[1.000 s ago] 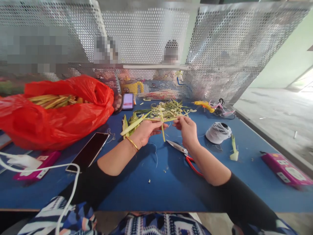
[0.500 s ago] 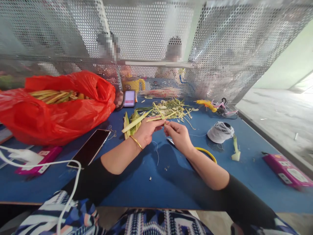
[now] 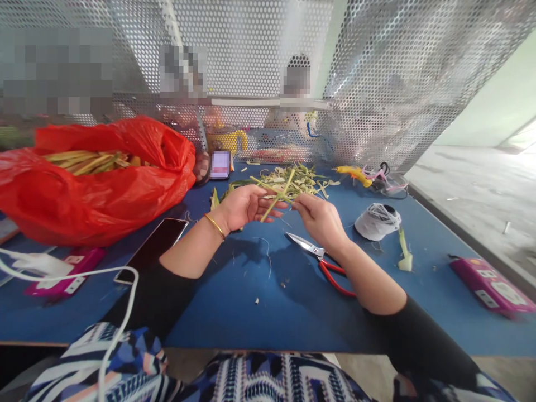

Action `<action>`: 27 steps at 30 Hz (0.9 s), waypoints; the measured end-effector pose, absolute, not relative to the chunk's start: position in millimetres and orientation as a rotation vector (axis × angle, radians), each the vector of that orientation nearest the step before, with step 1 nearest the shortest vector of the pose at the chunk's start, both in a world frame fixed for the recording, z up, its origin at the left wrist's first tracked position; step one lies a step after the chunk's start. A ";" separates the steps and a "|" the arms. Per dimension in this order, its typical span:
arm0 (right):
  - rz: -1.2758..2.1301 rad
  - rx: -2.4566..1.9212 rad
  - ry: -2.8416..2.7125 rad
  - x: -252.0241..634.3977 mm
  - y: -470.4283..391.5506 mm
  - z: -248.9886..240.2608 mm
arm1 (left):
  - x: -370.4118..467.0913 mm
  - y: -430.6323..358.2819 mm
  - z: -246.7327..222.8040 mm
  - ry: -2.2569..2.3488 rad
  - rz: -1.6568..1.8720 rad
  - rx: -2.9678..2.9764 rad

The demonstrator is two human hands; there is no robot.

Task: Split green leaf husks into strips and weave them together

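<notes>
A cross of green strips (image 3: 281,195) is held above the table (image 3: 234,324), toward its far edge. One strip end is pinched between the thumb and fingers of the right hand (image 3: 320,220); the left hand (image 3: 247,209) is held partly open, palm up, just beneath the crossing. Red-handled scissors (image 3: 320,254) are laid near the right forearm. A spool of white thread (image 3: 377,221) is set toward the right edge, and a pile of shredded strips (image 3: 304,181) is spread beyond the hands.
</notes>
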State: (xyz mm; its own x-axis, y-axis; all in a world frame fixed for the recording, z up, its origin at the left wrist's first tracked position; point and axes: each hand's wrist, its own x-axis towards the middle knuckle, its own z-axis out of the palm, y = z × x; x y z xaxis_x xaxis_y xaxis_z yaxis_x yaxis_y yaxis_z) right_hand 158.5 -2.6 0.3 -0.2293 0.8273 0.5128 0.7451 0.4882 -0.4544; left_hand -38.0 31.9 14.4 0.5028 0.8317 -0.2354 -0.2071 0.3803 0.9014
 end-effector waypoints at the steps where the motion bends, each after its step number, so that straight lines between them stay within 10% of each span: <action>1: 0.162 -1.286 -2.045 158.7 -2.3 0.0 | -36.2 30.5 13.3 0.802 0.767 0.993; 27: 0.768 -1.033 -1.812 151.2 3.0 -6.4 | -23.4 22.1 -2.9 0.512 0.757 0.852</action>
